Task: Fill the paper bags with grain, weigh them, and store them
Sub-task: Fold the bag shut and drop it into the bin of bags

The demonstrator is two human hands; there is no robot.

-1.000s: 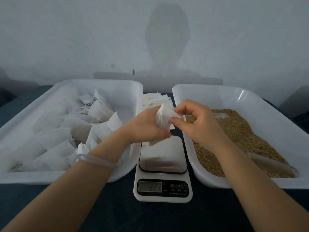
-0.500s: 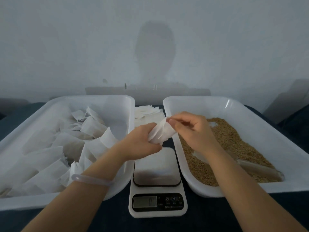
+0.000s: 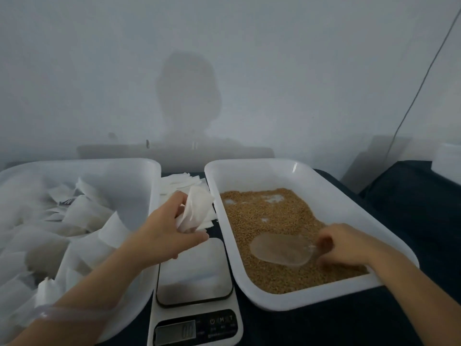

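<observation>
White paper bag, looks empty, pinched in my left grip at 12 o'clock of scale. Right grip curled round scoop handle in grain, 3 o'clock. Stored bags fill tub at 9 o'clock; this one not yet filled, weighed, stored.

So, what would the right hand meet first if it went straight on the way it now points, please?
The right hand points leftward, gripping the scoop, which would plough into the grain, then probably the left wall of the tray, though depth is unclear.
</observation>
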